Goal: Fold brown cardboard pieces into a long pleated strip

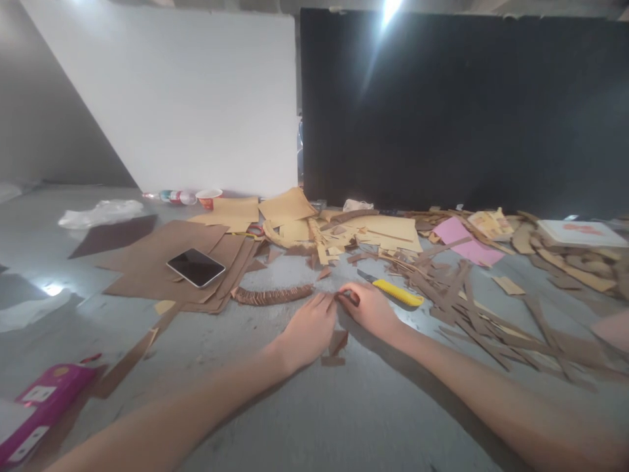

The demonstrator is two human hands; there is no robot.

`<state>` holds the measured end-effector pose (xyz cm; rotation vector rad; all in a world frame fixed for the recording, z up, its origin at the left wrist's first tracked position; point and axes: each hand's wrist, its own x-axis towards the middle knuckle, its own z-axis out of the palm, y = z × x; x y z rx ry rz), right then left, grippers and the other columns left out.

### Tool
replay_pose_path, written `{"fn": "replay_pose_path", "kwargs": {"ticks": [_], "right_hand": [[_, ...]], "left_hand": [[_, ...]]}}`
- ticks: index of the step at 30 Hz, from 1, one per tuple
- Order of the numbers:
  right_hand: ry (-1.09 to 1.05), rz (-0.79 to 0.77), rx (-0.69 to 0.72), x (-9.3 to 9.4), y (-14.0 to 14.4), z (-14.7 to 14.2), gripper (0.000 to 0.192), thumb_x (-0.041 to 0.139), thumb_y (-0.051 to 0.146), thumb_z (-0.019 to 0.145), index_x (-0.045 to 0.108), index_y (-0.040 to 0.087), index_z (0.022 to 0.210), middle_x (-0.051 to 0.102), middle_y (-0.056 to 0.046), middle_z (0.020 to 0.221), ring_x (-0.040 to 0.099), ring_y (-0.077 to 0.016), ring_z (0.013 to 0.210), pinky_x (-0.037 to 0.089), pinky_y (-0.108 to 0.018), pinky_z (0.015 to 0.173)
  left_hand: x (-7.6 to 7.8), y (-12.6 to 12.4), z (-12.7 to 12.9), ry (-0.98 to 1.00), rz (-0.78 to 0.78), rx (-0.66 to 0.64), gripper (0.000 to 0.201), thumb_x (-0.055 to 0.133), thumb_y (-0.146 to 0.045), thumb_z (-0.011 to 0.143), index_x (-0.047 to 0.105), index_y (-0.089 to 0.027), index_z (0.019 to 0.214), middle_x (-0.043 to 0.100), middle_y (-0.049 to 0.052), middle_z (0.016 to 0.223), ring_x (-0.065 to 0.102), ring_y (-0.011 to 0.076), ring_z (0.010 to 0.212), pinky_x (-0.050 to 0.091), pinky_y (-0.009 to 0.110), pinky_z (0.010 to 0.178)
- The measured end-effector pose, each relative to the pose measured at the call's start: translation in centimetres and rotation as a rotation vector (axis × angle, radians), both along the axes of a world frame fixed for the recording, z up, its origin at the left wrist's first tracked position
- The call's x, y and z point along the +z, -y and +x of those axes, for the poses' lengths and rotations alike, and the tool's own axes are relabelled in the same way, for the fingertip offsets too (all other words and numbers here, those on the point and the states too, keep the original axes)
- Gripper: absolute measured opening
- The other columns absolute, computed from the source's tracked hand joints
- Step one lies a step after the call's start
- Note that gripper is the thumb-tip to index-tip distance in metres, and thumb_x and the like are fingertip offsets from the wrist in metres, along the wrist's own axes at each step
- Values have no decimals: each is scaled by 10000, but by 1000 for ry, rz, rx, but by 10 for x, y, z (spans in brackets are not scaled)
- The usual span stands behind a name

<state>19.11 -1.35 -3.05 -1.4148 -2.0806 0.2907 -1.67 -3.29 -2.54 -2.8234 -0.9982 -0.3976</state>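
Observation:
My left hand (310,329) lies low over the grey tabletop with its fingers bent together. What its fingertips hold, if anything, is hidden. Close on its right, my right hand (369,309) pinches a small dark brown piece of cardboard (350,297) between thumb and forefinger. Just beyond the left hand runs a curved row of small brown cardboard pieces (272,296), packed side by side. Two loose brown cardboard scraps (337,342) lie at the left hand's near side. A yellow utility knife (398,292) rests beyond the right hand, its blade out and pointing left.
A phone (195,267) sits on brown cardboard sheets (147,262) at left. Cut strips (472,308) heap up at right, near a pink paper (466,241). Yellow sheets (236,213) and a paper cup (209,198) stand at the back. A magenta object (54,400) is front left.

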Motion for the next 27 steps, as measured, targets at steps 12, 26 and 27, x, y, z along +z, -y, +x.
{"fn": "replay_pose_path", "kwargs": {"ticks": [12, 26, 27], "right_hand": [[-66, -35, 28, -2, -6, 6, 161, 648, 256, 958, 784, 204, 1027, 608, 21, 633, 533, -168, 607, 375, -297, 656], [-101, -5, 60, -7, -9, 7, 280, 580, 183, 958, 822, 191, 1099, 764, -63, 849, 658, -206, 753, 507, -339, 766], [-102, -9, 62, -6, -9, 7, 291, 571, 166, 953, 818, 190, 1104, 784, -72, 906, 676, -210, 788, 518, -349, 796]], "left_hand": [[7, -2, -2, 37, -53, 18, 469, 463, -51, 901, 558, -100, 1358, 636, 175, 1322, 597, 327, 1285, 518, 487, 1099], [12, -10, -5, 9, -137, 25, 506, 445, -104, 948, 527, -87, 1448, 616, 166, 1386, 570, 311, 1264, 471, 465, 1110], [12, -11, -5, 13, -134, 17, 514, 443, -109, 951, 522, -100, 1459, 613, 161, 1390, 569, 310, 1259, 468, 472, 1109]]}}
